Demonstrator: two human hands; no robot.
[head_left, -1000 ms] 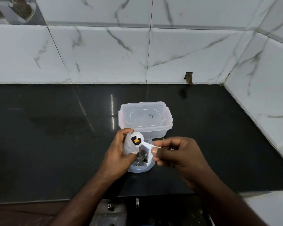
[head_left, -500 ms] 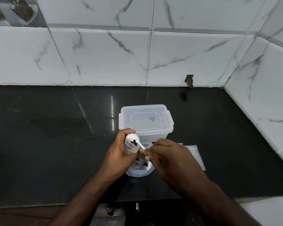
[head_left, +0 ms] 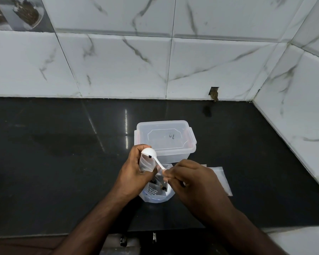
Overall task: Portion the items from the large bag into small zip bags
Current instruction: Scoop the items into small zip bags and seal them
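One white scoop [head_left: 150, 154] (bowl tipped over small zip bag [head_left: 146, 162]), handle toward right hand [head_left: 191, 181].

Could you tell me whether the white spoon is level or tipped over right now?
Tipped: the white spoon shows its rounded back, bowl turned over the mouth of the small zip bag held by the left hand.

We see a glossy black stone countertop [head_left: 63, 162], white wall tiles with grey marble veining [head_left: 118, 67], a clear lidded plastic container [head_left: 166, 138], and a white plastic spoon [head_left: 151, 155].

Bare forearms, bare hands [head_left: 134, 173], no sleeves
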